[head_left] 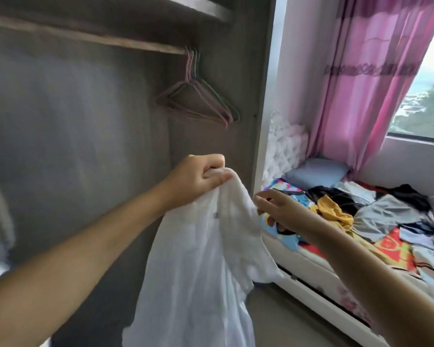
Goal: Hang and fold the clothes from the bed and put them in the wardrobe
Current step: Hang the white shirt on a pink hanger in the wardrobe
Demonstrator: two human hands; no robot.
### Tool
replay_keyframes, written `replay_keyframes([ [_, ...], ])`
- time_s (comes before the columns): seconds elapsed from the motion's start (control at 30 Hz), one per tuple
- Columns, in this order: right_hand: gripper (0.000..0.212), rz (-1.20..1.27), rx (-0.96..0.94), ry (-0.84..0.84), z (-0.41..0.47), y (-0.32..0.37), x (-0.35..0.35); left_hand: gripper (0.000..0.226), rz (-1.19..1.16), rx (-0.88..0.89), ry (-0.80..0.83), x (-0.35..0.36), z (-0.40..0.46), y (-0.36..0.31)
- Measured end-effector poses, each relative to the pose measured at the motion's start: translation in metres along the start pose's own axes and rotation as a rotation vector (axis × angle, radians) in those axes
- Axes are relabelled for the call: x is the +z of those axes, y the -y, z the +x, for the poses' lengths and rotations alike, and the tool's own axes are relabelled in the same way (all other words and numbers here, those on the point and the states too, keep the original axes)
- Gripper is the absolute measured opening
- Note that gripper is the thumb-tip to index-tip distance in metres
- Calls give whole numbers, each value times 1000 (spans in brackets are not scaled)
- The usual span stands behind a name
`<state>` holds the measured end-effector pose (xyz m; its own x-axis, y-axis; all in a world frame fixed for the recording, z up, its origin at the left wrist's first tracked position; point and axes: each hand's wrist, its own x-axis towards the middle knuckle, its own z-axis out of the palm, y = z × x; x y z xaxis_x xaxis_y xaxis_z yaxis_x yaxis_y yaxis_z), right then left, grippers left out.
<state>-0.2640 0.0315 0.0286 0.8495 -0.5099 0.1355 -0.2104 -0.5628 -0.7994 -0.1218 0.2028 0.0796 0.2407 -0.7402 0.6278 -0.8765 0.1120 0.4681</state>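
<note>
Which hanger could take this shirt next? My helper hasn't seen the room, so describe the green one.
Look inside the open wardrobe at the wooden rail under its shelf. A small bunch of empty wire hangers hangs at the rail's right end. The green hanger is the rightmost one; the others are pink.

You face the open wardrobe (85, 116) on the left; its rail (85, 35) runs under a shelf (198, 6), with hangers (198, 98) bunched at the rail's right end. To the right stands the bed (318, 279), clothes (386, 216) strewn over it, a pillow (316, 172) at its far end, the window (426, 96) and curtain (376, 78) behind. Your 2 hands hold a shirt (201, 271) before the wardrobe, by the bed's near corner
</note>
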Motion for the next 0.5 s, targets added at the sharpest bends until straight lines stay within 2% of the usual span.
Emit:
replay_keyframes([
  [0.17, 9, -86, -327, 106, 50, 11, 27, 40, -2, -60, -17, -21, 56, 30],
  [0.23, 22, 47, -385, 5, 70, 16, 44, 38, 18, -115, -30, -28, 71, 41],
  [0.3, 41, 285, -355, -205, 89, 19, 55, 39, 30, -210, -66, -37, 79, 55],
  [0.37, 41, 345, -478, -400, 100, 19, 66, 42, 16, -317, -108, -45, 78, 71],
  [0.4, 34, 302, -569, -419, 106, 20, 74, 43, 4, -366, -127, -50, 75, 78],
  [0.47, 25, 147, -641, -292, 122, 23, 93, 43, -61, -459, -131, -60, 67, 93],
  [0.5, 29, 74, -591, -160, 133, 24, 103, 42, -112, -501, -113, -65, 64, 100],
])
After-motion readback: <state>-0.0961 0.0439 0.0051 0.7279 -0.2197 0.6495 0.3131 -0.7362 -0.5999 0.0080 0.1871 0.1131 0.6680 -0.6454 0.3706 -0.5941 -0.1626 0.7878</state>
